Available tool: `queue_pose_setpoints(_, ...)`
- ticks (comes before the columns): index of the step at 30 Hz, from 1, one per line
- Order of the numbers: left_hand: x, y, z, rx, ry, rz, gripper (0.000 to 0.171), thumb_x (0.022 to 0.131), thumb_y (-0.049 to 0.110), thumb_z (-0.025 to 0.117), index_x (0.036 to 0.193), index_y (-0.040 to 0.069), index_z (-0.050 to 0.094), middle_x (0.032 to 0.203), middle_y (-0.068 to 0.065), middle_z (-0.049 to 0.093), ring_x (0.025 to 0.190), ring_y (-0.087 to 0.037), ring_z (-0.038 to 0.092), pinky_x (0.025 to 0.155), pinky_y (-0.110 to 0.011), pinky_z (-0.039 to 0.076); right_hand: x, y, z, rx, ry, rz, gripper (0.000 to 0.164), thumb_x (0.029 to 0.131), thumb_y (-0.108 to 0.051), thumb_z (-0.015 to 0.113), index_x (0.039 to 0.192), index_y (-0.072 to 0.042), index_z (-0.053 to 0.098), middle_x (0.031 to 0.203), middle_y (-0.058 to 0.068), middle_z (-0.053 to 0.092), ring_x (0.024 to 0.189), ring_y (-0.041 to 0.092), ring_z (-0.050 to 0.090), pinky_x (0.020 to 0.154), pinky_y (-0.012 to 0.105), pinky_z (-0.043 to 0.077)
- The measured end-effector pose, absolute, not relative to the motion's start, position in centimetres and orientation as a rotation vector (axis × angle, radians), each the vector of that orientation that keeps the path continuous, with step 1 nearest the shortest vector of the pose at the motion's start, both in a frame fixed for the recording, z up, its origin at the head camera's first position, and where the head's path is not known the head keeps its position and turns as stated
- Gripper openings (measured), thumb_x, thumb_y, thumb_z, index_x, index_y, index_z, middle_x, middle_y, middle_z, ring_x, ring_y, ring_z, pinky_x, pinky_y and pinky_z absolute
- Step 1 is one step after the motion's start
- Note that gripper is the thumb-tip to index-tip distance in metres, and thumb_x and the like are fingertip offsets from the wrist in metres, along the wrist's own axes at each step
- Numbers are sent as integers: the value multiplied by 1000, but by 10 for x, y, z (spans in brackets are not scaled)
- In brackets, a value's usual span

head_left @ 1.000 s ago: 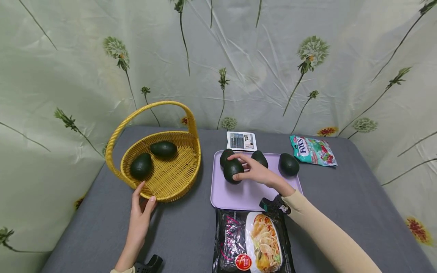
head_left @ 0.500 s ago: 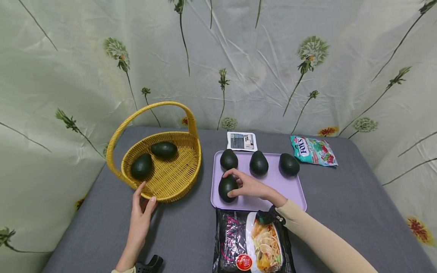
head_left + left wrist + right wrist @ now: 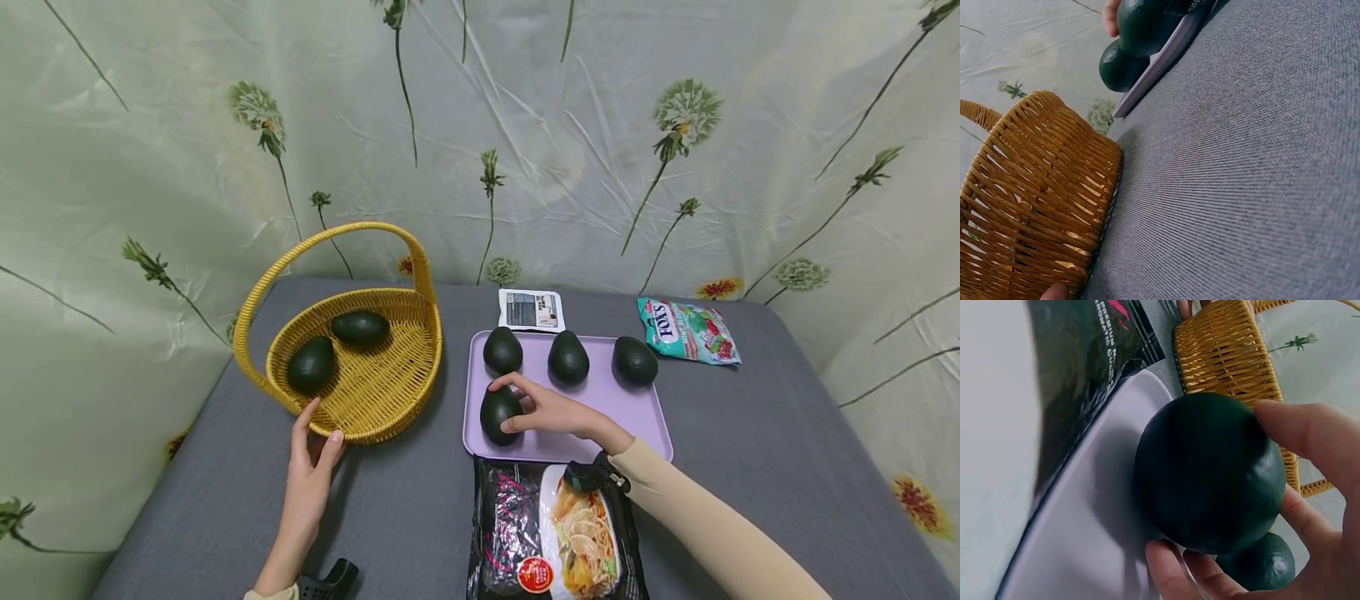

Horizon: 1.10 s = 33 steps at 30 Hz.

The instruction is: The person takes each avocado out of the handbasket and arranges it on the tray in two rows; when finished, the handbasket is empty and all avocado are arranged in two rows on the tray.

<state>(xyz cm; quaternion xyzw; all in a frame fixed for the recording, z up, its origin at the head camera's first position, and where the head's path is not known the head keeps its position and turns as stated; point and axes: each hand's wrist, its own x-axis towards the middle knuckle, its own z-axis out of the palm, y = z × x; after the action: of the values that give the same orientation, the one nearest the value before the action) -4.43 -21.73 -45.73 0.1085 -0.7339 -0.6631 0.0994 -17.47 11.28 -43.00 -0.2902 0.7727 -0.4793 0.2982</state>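
From where I stand, the biggest thing is the dandelion-printed backdrop [image 3: 480,108] hanging behind the grey-covered table [image 3: 405,517]. On the person's left sits the yellow basket [image 3: 382,375], its handle arching up; well apart on the right is the lilac tray [image 3: 607,400], with a black noodle packet [image 3: 558,533] just in front of it and a teal candy bag [image 3: 688,332] near its far right corner. Then the hands: the left hand [image 3: 309,462] rests thumb and finger against the basket's near rim, its fingers lying loose, while the right hand [image 3: 547,408] reaches over the tray, its grip curled round an avocado. A white packet [image 3: 531,310] lies just behind the tray. Smallest are the fruit — a pair of avocados [image 3: 360,329] in the basket, a row of three avocados [image 3: 568,360] along the tray's far side, and the held avocado [image 3: 495,414] at its near left corner. The step in hand, I'd judge, is handling that last one at the tray, though I can't tell whether it is being set down or picked up. The next move calls for steadiness: either easing the fingers off without rolling it, or lifting it clear of its neighbour — just behind.
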Motion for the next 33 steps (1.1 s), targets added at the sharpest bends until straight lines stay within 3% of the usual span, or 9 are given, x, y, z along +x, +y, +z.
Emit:
queue_pose_setpoints(8,-44,-217,-456,321,-2163,-1962,60,103,13,45,154,14,13,147,-18,19,126,-37,32,83,-6,41,-173,114,-431,-777,2096,-1281,49,89,-21,69,132,-16,46,121,9,51,97,23,50,83,38,38)
queue_pose_setpoints(18,-44,-216,-457,314,-2162,-1961,60,103,13,45,153,12,13,147,-19,18,125,-34,33,83,-7,42,-171,108,-429,-812,2106,-1263,51,89,-19,69,134,-14,45,110,9,56,78,15,53,79,35,40)
queue_pose_setpoints(33,-44,-216,-458,295,-2141,-1972,60,103,12,45,153,10,13,147,-18,17,126,-37,31,84,-7,42,-170,114,-430,-830,2156,-1262,48,90,-22,67,133,-13,47,110,7,57,79,17,53,77,36,40)
